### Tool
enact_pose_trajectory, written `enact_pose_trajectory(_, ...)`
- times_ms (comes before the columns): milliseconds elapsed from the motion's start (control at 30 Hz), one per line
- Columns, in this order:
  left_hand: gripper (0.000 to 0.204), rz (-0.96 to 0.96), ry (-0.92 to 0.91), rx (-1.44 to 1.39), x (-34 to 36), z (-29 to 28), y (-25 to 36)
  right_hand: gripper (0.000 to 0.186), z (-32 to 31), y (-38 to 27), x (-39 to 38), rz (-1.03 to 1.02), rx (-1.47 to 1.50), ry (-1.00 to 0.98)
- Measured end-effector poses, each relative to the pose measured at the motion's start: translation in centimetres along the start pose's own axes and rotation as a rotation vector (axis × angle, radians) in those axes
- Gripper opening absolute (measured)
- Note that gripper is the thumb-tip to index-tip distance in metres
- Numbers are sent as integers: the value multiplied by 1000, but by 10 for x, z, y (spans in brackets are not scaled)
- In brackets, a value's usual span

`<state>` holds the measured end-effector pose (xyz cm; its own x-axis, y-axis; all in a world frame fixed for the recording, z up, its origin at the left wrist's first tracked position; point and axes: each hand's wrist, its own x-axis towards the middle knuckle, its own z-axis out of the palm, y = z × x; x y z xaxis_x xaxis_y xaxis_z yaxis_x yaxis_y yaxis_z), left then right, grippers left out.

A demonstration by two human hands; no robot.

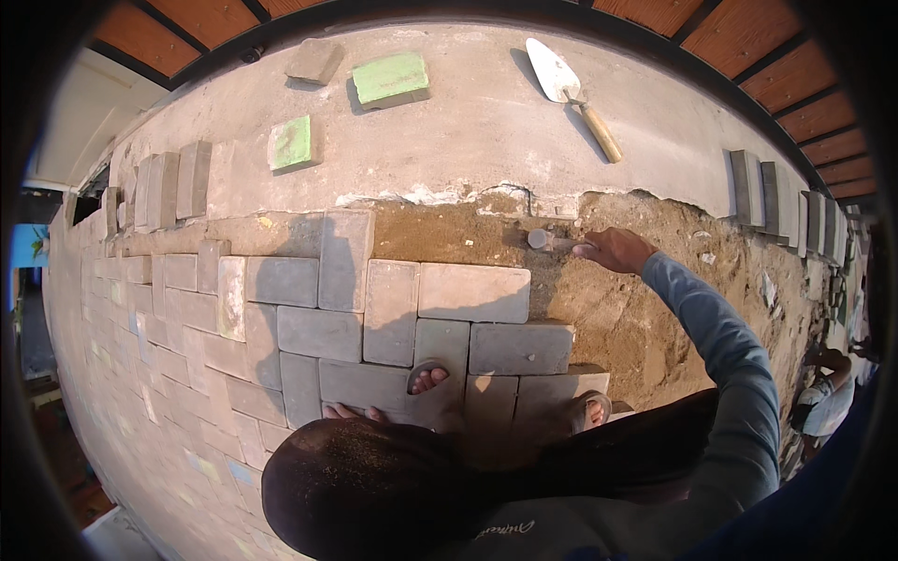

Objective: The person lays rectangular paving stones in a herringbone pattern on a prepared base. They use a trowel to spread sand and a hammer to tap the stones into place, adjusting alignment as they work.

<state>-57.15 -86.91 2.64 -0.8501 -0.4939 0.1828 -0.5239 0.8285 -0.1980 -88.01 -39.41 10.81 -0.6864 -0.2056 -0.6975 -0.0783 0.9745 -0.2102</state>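
My right hand (pixel 613 251) is closed round the handle of a hammer (pixel 540 239). The hammer's round grey head is over the bare sandy soil (pixel 430 234), just beyond the laid pavers. Only the fingertips of my left hand (pixel 354 411) show past my knee. They lie flat on a grey paver (pixel 360 385), and the rest of that hand is hidden. Close to the hammer, a pale paver (pixel 474 292) borders the sand. A trowel (pixel 554 70) with a wooden handle lies on the concrete strip (pixel 468 140) farther off.
Two green-topped blocks (pixel 391 79) and a grey block rest on the concrete. Spare pavers stand in rows at the left (pixel 164 190) and right (pixel 774 198). My sandalled feet (pixel 428 377) are on the laid pavers. Another person (pixel 823 402) is at the far right.
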Motion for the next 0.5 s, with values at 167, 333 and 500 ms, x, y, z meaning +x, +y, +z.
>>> enact_pose_trajectory(167, 65, -19, -39, 28, 4, -1, 15, 44, 34, 36, 24, -195, -457, 447)
enact_pose_trajectory(333, 66, -20, -38, 36, 7, 10, 1, 43, 13, -76, 86, -281, -44, 492)
enact_pose_trajectory(500, 69, -24, -73, 37, 5, 11, -2, 47, 37, -115, 120, -13, -79, 566)
